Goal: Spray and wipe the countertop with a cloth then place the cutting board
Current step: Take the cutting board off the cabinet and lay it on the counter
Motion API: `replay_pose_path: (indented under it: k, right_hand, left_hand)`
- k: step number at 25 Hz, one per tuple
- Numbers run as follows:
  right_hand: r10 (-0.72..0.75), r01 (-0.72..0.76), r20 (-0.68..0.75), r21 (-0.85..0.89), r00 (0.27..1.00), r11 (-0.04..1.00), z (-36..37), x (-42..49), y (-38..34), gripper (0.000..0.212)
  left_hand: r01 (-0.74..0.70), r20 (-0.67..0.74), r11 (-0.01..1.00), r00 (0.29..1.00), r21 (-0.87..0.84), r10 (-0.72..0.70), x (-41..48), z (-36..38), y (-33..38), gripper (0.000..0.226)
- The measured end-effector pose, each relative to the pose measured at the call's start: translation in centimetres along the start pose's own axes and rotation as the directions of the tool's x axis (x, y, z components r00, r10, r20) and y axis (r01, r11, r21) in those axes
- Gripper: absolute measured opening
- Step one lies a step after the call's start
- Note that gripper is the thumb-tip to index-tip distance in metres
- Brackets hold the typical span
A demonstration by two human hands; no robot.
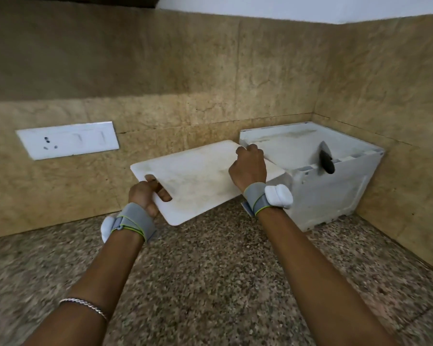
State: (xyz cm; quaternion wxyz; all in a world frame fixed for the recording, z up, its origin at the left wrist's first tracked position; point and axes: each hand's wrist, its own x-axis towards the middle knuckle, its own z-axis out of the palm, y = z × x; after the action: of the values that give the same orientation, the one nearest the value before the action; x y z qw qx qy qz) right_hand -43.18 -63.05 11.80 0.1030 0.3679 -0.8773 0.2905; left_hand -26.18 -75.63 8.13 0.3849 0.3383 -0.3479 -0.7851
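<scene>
Forearms fill the bottom of the frame, both reaching up toward centre, grey straps w/ white pods on each wrist, thin bracelet lower left. Left hand is clamped on the cutting board, fingers through the handle slot at its near-left corner. Right hand grips the far-right edge, fingers curled over the top. Board's held off the countertop, tilted, mid-frame, its right end overlapping the white box in the corner.

No cloth or spray bottle in view, so probably we're on the last step: placing the board. Next move calls for lowering it flat onto the speckled granite, or leaning it vs. the wall; can't tell which. Watch the dark knife sticking out of the box, close to the right hand.

Room: tan stone-look wall tiles, white switch plate at left, corner at right.
</scene>
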Motion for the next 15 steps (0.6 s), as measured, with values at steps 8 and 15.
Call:
replay_pose_path:
  k: [8, 15]
  right_hand:
    - [-0.056, 0.053, 0.183, 0.025, 0.982, 0.998, 8.2, -6.9, -11.3, 0.042]
    - [0.138, -0.139, 0.371, -0.024, 0.918, 0.990, 17.7, -16.8, -18.8, 0.047]
  left_hand:
    - [0.042, -0.010, 0.996, 0.999, 0.081, -0.041, -3.1, -16.3, 6.1, 0.035]
    - [0.090, 0.074, 0.987, 0.992, 0.133, -0.100, -6.7, -35.5, 10.9, 0.021]
